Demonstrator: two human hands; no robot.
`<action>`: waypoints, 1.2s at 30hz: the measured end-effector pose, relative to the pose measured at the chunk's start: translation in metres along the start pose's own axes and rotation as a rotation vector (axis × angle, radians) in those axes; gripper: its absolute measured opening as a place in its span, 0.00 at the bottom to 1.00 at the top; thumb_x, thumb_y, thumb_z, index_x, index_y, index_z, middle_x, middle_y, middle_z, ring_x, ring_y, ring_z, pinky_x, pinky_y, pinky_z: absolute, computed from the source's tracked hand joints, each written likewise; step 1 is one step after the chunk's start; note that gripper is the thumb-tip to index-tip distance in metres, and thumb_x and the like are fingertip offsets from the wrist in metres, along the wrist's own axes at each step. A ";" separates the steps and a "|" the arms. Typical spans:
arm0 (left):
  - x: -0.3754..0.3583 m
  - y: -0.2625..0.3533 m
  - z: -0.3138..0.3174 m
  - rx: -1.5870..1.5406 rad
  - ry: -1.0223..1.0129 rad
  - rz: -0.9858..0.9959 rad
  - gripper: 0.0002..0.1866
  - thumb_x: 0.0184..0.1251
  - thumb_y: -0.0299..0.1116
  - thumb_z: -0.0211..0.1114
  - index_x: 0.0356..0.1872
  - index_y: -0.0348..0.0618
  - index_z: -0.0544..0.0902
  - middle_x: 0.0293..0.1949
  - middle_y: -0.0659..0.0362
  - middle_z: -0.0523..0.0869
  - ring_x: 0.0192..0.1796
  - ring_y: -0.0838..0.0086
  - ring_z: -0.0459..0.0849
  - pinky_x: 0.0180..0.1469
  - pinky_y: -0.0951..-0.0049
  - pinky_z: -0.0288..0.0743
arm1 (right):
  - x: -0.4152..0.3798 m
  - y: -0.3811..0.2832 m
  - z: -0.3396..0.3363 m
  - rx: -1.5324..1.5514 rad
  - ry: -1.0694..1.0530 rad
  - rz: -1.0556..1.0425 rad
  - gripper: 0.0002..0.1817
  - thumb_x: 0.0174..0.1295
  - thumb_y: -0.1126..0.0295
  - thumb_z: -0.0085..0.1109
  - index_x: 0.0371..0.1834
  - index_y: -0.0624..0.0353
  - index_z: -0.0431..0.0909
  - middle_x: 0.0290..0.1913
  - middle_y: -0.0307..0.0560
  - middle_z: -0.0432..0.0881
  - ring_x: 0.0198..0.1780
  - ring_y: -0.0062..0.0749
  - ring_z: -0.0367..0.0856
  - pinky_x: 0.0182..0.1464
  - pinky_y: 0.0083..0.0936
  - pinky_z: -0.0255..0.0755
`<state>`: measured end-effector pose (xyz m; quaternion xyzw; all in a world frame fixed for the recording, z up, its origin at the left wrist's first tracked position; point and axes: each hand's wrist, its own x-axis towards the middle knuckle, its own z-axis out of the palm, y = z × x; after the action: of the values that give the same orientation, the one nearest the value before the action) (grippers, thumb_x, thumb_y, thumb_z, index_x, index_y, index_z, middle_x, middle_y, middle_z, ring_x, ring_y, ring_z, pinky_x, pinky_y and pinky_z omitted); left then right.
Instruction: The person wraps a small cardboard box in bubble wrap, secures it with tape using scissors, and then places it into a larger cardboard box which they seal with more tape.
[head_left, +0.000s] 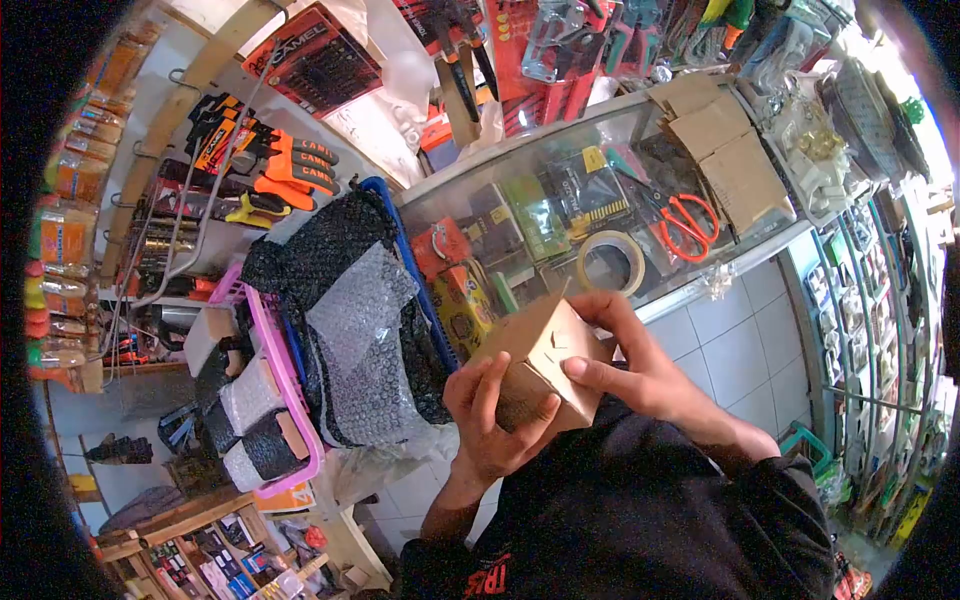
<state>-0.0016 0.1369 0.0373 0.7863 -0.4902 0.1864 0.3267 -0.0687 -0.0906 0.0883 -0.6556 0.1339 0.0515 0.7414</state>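
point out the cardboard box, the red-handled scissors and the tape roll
cardboard box (546,352): head view, on its brightly lit face
red-handled scissors (690,227): head view, on the red handles
tape roll (637,264): head view, on the right side of its ring

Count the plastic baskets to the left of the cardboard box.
2: a blue basket heaped with bubble wrap, nearer the cardboard box, and a pink basket farther left, holding wrapped pieces. Others may be hidden underneath.
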 end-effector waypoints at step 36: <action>0.044 0.003 -0.023 0.107 0.127 0.096 0.25 0.66 0.48 0.78 0.64 0.83 0.84 0.72 0.52 0.76 0.69 0.54 0.73 0.66 0.48 0.69 | -0.005 -0.026 0.011 0.036 0.013 -0.313 0.39 0.73 0.58 0.69 0.77 0.66 0.59 0.67 0.54 0.73 0.73 0.35 0.68 0.73 0.36 0.63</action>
<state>0.0168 0.1235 0.0821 0.7648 -0.4951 0.2772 0.3053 -0.0652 -0.0824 0.1154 -0.6553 0.0359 -0.0713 0.7511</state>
